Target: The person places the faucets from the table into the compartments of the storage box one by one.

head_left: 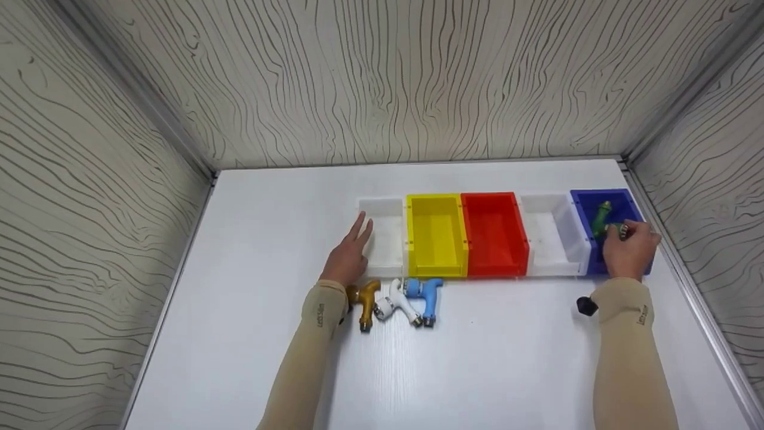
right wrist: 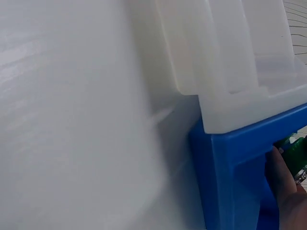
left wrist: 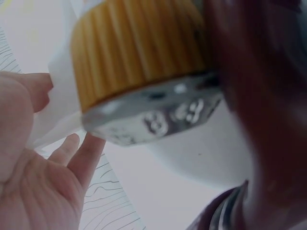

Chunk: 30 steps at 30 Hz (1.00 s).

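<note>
My right hand grips a green tap by its knob end, inside the blue bin at the right end of the row. In the right wrist view, only part of the green tap shows beyond the bin wall. My left hand rests at the left side of the leftmost white bin, fingers extended along its edge. Just below that hand lies a golden-brown tap, its ribbed knob close up in the left wrist view. Beside it lie a white tap and a light blue tap.
Between the end bins stand a yellow bin, a red bin and another white bin, side by side. All rest on a white table, bordered by wood-patterned panels at the back and both sides.
</note>
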Tool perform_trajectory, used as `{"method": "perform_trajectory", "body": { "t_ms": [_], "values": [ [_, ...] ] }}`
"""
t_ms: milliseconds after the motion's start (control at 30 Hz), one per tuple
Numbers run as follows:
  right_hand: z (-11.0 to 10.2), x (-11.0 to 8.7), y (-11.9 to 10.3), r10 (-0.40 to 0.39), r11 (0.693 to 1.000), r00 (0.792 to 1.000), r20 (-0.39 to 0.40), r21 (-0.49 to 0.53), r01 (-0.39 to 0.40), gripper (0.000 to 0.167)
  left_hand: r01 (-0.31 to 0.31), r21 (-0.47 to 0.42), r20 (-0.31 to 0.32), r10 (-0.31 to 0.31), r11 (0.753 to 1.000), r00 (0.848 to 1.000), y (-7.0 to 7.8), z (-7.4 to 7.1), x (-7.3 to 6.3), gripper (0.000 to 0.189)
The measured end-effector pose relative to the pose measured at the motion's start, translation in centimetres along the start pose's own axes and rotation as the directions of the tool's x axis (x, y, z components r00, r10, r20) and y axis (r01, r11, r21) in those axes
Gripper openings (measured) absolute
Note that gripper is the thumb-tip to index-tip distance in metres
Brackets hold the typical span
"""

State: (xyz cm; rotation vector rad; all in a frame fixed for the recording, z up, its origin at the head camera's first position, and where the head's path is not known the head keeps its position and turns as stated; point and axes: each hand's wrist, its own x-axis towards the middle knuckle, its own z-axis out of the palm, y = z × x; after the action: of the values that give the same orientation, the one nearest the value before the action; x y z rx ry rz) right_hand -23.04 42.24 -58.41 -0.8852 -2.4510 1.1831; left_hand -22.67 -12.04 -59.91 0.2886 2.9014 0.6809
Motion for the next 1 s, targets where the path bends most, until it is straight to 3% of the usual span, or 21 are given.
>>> {"method": "perform_trajectory", "body": {
  "t_ms": [400, 600, 833, 1000],
  "values": [
    [0.16, -0.18, 0.51, -0.002, 1.000, 0.999, 0.051, 0.009, 0.002, 0.050, -0.012, 0.008, -0.002, 0.012, 1.000, 1.000, -0.01, 0.19, 0.12, 0.082],
    [0.46, -0.47, 0.70, -0.093, 0.996, 0.996, -0.006, 0.002, 0.093, 0.044, -0.064, 0.038, -0.040, 0.066, 0.997, 0.997, -0.30, 0.27, -0.04, 0.080],
    [0.61, -0.52, 1.03, -0.088, 0.993, 0.996, 0.023, -0.082, 0.089, 0.048, -0.060, 0.038, -0.029, 0.061, 0.997, 0.998, -0.64, 0.30, -0.16, 0.081],
    [-0.10, -0.11, 1.02, -0.127, 0.968, 0.990, 0.062, -0.208, 0.138, 0.051, -0.051, 0.021, -0.028, 0.051, 0.998, 0.998, -0.49, 0.26, 0.10, 0.082]
  ]
}}
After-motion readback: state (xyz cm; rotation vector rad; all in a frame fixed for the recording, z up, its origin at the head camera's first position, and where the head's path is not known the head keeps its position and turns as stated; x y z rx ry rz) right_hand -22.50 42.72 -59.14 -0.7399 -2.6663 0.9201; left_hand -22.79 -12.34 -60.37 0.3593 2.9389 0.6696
